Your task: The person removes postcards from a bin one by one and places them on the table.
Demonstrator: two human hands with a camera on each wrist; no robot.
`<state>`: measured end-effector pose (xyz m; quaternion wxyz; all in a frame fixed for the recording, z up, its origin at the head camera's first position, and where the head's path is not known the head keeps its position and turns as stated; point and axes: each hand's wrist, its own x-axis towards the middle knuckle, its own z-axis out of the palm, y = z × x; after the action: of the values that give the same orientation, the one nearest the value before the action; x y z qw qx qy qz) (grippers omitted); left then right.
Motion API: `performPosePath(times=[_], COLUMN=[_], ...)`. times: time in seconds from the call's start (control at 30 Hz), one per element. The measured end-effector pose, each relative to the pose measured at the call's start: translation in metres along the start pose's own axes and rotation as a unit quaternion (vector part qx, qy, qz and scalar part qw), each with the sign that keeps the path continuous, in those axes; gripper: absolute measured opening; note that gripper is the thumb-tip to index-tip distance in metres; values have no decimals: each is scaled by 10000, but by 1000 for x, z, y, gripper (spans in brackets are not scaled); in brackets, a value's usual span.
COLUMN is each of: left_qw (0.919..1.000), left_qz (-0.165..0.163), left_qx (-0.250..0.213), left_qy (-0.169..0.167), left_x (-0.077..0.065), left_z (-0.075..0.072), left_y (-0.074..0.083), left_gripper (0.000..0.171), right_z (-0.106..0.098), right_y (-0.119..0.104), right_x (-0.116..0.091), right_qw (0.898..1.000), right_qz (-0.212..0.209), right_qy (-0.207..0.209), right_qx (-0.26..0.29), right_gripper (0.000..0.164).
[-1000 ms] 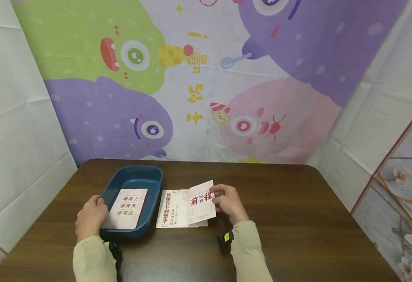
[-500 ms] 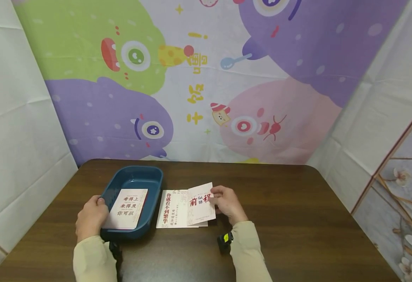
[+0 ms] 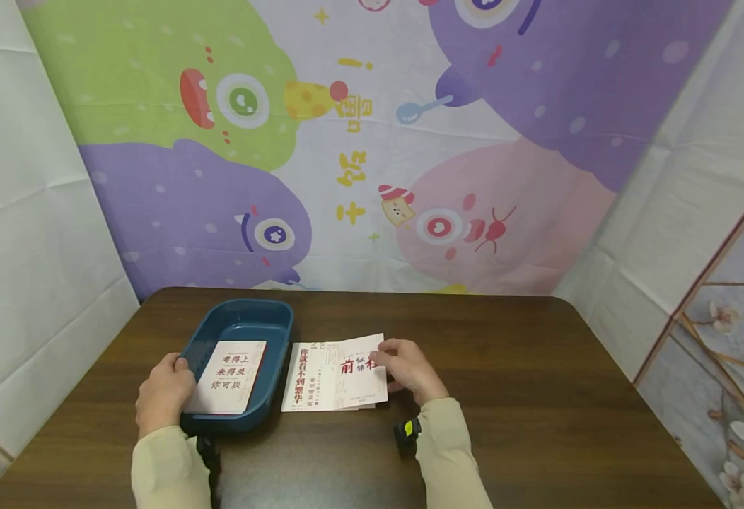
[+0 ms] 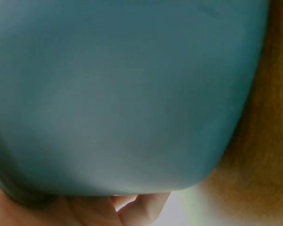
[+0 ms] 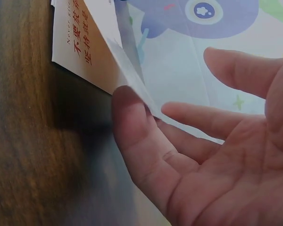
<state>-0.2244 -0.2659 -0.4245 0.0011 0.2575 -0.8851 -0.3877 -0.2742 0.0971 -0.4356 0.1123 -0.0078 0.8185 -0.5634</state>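
My left hand point(image 3: 163, 392) holds the left side of a dark blue tray point(image 3: 283, 353), thumb at its rim. The left wrist view shows the tray's blue outer wall point(image 4: 122, 103) and part of the fingers point(image 4: 141, 209). White cards with dark lettering point(image 3: 232, 375) lie stacked in the tray's near part. To its right, my right hand point(image 3: 413, 371) pinches the right edge of a white card point(image 3: 359, 389) with red and blue characters. That card overlaps another card point(image 3: 305, 389) with red lettering on the table. The right wrist view shows the card's edge point(image 5: 125, 66) against a fingertip.
The brown wooden table point(image 3: 537, 396) spreads around the tray and cards. A cartoon-printed curtain point(image 3: 372, 268) hangs behind its far edge. White cloth stands at the left side, and a flower-patterned panel point(image 3: 728, 396) at the right. Each wrist wears a black device point(image 3: 407, 433).
The right hand's card has come down slightly and shifted a little left, lying flatter over the card below. The right fingers now cover more of its lettering. The left hand and tray stay put.
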Motion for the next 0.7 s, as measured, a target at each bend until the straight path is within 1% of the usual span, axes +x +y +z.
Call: performPosePath(times=[0.3,0.57,0.7], left_qw=[10000,10000,10000], left_qz=[19,-18,-12], left_qx=[-1,-11,-36], left_qy=[9,18,36], left_x=[-1,-1,-1], left_z=[0,0,0], left_y=[0,1,1], left_gripper=[56,56,56], right_z=[-1,-1,-1], right_y=[-2,-3,-3], right_x=[-2,-4,-3], right_qw=[9999,9998,9998], right_qz=[24,-6,45], right_qy=[-60,-64,-76], right_qx=[-85,-168,-192], right_gripper=[47,48,47])
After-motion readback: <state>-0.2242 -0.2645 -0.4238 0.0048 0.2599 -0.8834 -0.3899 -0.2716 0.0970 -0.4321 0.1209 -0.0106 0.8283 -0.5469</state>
